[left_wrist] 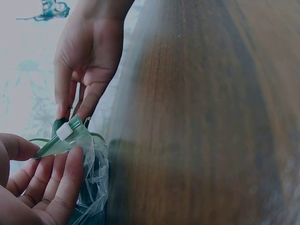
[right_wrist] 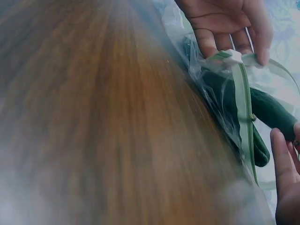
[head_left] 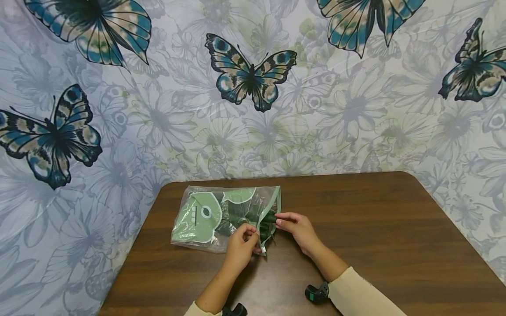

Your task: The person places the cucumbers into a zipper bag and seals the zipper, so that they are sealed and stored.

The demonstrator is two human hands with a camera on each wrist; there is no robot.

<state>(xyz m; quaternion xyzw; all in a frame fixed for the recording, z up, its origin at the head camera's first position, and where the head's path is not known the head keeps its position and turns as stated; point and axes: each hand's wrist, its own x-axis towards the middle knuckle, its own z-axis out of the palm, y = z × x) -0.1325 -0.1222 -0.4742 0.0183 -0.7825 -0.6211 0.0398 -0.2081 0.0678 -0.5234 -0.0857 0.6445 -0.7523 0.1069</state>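
A clear zip bag (head_left: 205, 219) with green print lies on the table, its mouth facing right. At the near corner of that mouth, beside the white slider (left_wrist: 64, 131), my left hand (head_left: 240, 246) pinches the green-edged rim. My right hand (head_left: 298, 230) holds the end of a dark green cucumber (right_wrist: 274, 112) between thumb and fingers, at the bag's opening. Most of this cucumber is still inside the plastic. Below it in the right wrist view, the tip of another cucumber (right_wrist: 261, 152) pokes out past the zip strip (right_wrist: 243, 101).
The brown wooden table (head_left: 375, 228) has rounded far corners and meets a wall cloth (head_left: 253, 145) printed with butterflies and flowers. A black wrist device (head_left: 317, 293) sits at the right sleeve (head_left: 361, 292), close over the table.
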